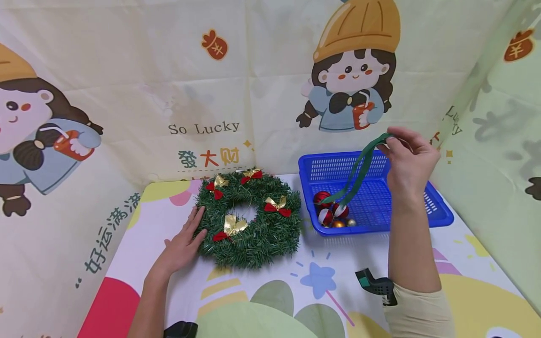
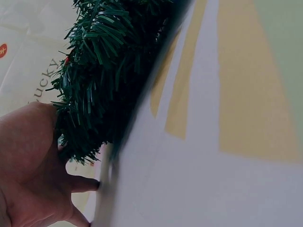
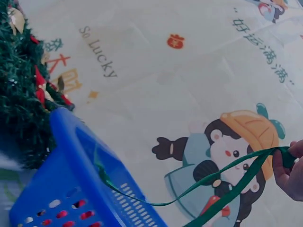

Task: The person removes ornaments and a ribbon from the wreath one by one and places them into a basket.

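Note:
A green wreath (image 1: 258,246) with several red and gold bows lies on the table. My left hand (image 1: 182,245) touches its left edge, fingers spread; in the left wrist view that hand (image 2: 33,165) is beside the green bristles (image 2: 97,80). Above the blue basket (image 1: 441,220), my right hand (image 1: 410,162) pinches a green ribbon (image 1: 363,171) between thumb and fingers. The ribbon hangs in two strands down toward red and white baubles (image 1: 324,216) in the basket's left end. In the right wrist view the ribbon (image 3: 236,189) trails from the fingertips past the basket rim.
A gold ball (image 1: 338,224) and a small pale ball (image 1: 351,223) lie beside the baubles. Behind the table hangs a printed cloth backdrop (image 1: 270,103), close to the basket's back. A patterned cloth (image 1: 313,305) covers the table.

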A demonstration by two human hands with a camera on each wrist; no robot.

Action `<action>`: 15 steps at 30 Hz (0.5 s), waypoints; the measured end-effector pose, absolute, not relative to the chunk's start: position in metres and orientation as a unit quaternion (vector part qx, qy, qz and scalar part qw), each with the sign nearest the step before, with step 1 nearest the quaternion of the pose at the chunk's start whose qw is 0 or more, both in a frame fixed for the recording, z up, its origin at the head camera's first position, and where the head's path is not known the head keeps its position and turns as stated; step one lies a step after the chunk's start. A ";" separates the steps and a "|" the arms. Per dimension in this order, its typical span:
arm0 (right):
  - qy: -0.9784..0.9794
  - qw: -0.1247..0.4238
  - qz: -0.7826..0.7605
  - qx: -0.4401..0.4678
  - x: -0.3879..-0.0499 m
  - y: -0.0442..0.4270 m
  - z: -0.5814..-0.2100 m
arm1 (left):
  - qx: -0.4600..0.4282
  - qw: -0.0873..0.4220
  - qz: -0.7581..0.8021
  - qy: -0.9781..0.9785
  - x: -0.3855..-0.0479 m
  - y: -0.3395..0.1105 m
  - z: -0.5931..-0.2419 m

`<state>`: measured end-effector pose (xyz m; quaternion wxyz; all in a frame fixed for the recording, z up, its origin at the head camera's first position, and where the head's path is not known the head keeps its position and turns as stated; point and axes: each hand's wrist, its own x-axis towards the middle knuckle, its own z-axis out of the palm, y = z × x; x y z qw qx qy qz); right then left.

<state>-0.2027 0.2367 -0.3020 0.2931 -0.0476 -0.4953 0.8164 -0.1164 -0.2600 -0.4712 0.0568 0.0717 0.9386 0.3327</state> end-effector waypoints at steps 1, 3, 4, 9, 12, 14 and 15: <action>-0.500 0.289 0.815 -0.049 -0.203 0.235 -0.304 | 0.072 0.056 0.333 0.939 -0.116 -0.260 -0.471; -0.514 0.286 0.807 -0.050 -0.204 0.233 -0.308 | 0.072 0.056 0.334 0.938 -0.116 -0.260 -0.471; -0.519 0.283 0.805 -0.051 -0.205 0.231 -0.310 | 0.072 0.055 0.334 0.938 -0.116 -0.260 -0.471; -0.543 0.265 0.795 -0.048 -0.205 0.222 -0.320 | 0.071 0.054 0.332 0.939 -0.115 -0.260 -0.471; -0.560 0.252 0.788 -0.046 -0.205 0.217 -0.327 | 0.070 0.054 0.332 0.939 -0.115 -0.260 -0.471; -0.572 0.244 0.781 -0.046 -0.205 0.213 -0.331 | 0.069 0.055 0.332 0.939 -0.115 -0.260 -0.471; -0.579 0.241 0.777 -0.048 -0.204 0.211 -0.333 | 0.069 0.056 0.331 0.939 -0.115 -0.260 -0.471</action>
